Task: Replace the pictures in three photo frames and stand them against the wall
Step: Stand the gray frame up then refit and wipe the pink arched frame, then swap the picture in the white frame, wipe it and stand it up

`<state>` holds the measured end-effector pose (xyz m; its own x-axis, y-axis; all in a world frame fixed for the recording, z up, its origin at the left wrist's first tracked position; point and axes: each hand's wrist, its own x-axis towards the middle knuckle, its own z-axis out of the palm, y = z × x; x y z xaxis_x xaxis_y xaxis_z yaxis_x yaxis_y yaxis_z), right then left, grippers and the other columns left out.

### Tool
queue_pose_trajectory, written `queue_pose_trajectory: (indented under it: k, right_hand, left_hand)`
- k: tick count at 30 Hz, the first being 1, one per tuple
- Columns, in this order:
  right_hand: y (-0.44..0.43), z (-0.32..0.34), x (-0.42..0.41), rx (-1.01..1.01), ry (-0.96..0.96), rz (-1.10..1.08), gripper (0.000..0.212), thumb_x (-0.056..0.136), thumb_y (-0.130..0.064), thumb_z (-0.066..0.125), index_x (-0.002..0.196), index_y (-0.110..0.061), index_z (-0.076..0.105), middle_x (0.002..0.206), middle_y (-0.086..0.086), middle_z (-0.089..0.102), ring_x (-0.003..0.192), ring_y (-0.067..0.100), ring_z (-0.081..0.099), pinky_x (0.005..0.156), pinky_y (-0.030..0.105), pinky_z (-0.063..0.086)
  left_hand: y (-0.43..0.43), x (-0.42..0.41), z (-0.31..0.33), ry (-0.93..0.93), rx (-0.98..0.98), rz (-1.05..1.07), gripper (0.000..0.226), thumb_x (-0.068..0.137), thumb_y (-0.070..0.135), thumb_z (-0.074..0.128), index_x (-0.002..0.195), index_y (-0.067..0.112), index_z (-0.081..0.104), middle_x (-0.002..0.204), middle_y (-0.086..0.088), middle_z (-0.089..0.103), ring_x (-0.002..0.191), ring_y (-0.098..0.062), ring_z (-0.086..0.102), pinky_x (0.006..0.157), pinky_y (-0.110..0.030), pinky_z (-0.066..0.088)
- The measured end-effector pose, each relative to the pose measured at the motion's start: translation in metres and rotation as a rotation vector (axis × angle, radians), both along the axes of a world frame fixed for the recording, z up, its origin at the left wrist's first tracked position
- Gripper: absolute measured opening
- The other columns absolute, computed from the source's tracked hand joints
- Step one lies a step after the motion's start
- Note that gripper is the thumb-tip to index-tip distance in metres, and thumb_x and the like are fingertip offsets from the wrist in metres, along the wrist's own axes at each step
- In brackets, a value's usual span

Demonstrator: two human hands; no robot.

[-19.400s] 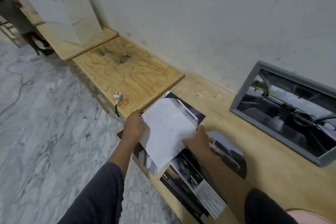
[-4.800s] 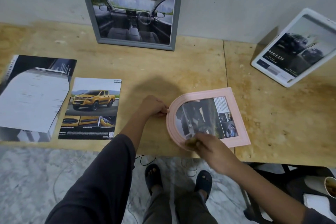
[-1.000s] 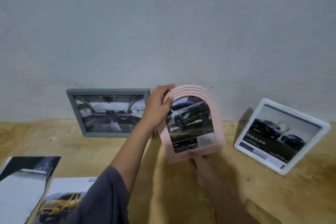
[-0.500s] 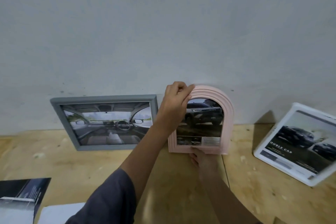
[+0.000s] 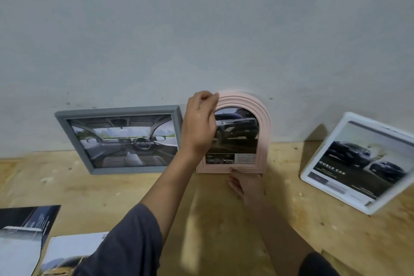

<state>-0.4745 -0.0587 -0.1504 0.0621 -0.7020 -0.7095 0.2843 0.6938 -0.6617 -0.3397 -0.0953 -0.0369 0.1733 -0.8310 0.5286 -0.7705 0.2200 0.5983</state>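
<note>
A pink arched frame (image 5: 262, 119) with a dark car picture stands upright on the wooden bench (image 5: 134, 188) against the wall. My left hand (image 5: 198, 123) is at its upper left, with curled fingers pinching the top of the arch. My right hand (image 5: 244, 182) lies low on the bench, its fingertips touching the frame's bottom edge. A grey frame (image 5: 61, 119) with a car-interior picture leans on the wall just to the left. A white frame (image 5: 313, 163) with a dark car picture leans tilted at the right.
Loose car brochures (image 5: 24, 231) and a printed sheet (image 5: 74, 251) lie at the bench's front left. The grey wall (image 5: 201, 29) runs along the back of the bench. Bare wood shows between the frames and the front edge.
The pink frame has gone from held tilted in the air to standing on the bench against the wall. My left hand stays at its top and my right hand at its base.
</note>
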Motion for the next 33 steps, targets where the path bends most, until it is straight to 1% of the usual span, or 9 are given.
queue_pose_trajectory:
  k: [3, 10, 13, 15, 18, 22, 26, 29, 33]
  right_hand:
    - [0.026, 0.009, -0.039, -0.039, 0.007, -0.078, 0.005, 0.089, -0.011, 0.060, 0.094, -0.011, 0.062, 0.089, 0.008, 0.067, 0.085, 0.019, 0.064, 0.078, 0.030, 0.053]
    - [0.092, 0.016, -0.219, -0.318, 0.625, -0.680, 0.019, 0.085, -0.008, 0.064, 0.071, -0.016, 0.052, 0.066, 0.005, 0.052, 0.058, 0.011, 0.048, 0.053, 0.009, 0.040]
    - [0.076, 0.000, -0.277, -0.316, 0.732, -0.462, 0.017, 0.085, -0.002, 0.062, 0.100, -0.008, 0.057, 0.096, 0.013, 0.062, 0.087, 0.023, 0.056, 0.079, 0.021, 0.042]
    - [0.059, -0.010, -0.300, -0.392, 0.747, -0.199, 0.032, 0.087, 0.000, 0.059, 0.118, -0.005, 0.055, 0.115, 0.009, 0.059, 0.100, 0.019, 0.053, 0.088, 0.028, 0.042]
    - [0.042, -0.015, -0.310, -0.547, 0.865, 0.104, 0.028, 0.093, -0.002, 0.049, 0.119, -0.006, 0.057, 0.109, 0.002, 0.058, 0.097, 0.014, 0.053, 0.077, 0.009, 0.043]
    - [0.041, -0.021, -0.316, -0.616, 0.903, 0.133, 0.028, 0.088, 0.003, 0.052, 0.112, -0.004, 0.063, 0.108, 0.007, 0.066, 0.093, 0.011, 0.057, 0.075, 0.003, 0.039]
    - [0.059, -0.025, -0.316, -0.628, 0.902, 0.189, 0.017, 0.089, -0.003, 0.055, 0.104, -0.006, 0.062, 0.100, 0.003, 0.063, 0.092, 0.015, 0.057, 0.082, 0.022, 0.046]
    - [0.078, -0.022, -0.313, -0.833, 0.964, 0.173, 0.008, 0.089, -0.004, 0.053, 0.095, -0.007, 0.056, 0.090, 0.006, 0.057, 0.080, 0.026, 0.060, 0.066, 0.035, 0.052]
    - [0.092, 0.001, -0.299, -1.113, 1.085, 0.213, 0.011, 0.086, -0.001, 0.051, 0.097, -0.004, 0.054, 0.090, 0.013, 0.051, 0.075, 0.021, 0.051, 0.062, 0.023, 0.042]
  left_hand:
    - [0.011, -0.039, 0.001, 0.117, -0.098, 0.033, 0.032, 0.086, -0.004, 0.049, 0.114, 0.004, 0.063, 0.110, -0.003, 0.051, 0.107, -0.013, 0.046, 0.094, -0.023, 0.042]
    - [0.005, -0.192, 0.003, 0.144, 0.029, -0.269, 0.025, 0.093, 0.007, 0.044, 0.109, 0.003, 0.063, 0.105, -0.010, 0.063, 0.098, -0.018, 0.058, 0.089, -0.023, 0.044]
    - [-0.009, -0.233, 0.015, 0.344, 0.284, -0.222, 0.029, 0.099, 0.021, 0.036, 0.110, 0.008, 0.060, 0.106, -0.003, 0.056, 0.098, -0.014, 0.050, 0.089, -0.026, 0.039]
    - [-0.018, -0.252, 0.018, 0.354, 0.369, -0.187, 0.040, 0.100, 0.028, 0.030, 0.100, -0.001, 0.058, 0.100, -0.019, 0.058, 0.096, -0.029, 0.053, 0.084, -0.041, 0.041]
    - [-0.023, -0.269, 0.014, 0.320, 0.364, -0.140, 0.048, 0.100, 0.028, 0.030, 0.085, -0.011, 0.053, 0.078, -0.024, 0.053, 0.079, -0.037, 0.050, 0.076, -0.045, 0.041]
    - [-0.028, -0.274, 0.011, 0.284, 0.327, -0.090, 0.048, 0.100, 0.026, 0.034, 0.053, 0.014, 0.035, 0.056, 0.003, 0.033, 0.055, -0.012, 0.033, 0.054, -0.026, 0.017]
    - [-0.015, -0.271, 0.012, 0.288, 0.309, -0.115, 0.043, 0.097, 0.030, 0.041, 0.064, 0.006, 0.052, 0.057, 0.002, 0.043, 0.055, -0.008, 0.037, 0.049, -0.020, 0.027]
    - [0.006, -0.258, 0.024, 0.389, 0.263, -0.116, 0.024, 0.093, 0.030, 0.052, 0.084, 0.014, 0.067, 0.070, 0.007, 0.060, 0.063, 0.000, 0.052, 0.057, -0.006, 0.036]
    - [0.043, -0.210, 0.043, 0.523, 0.160, -0.094, 0.014, 0.089, 0.024, 0.059, 0.094, 0.017, 0.070, 0.083, 0.008, 0.067, 0.075, 0.005, 0.060, 0.075, -0.013, 0.047]
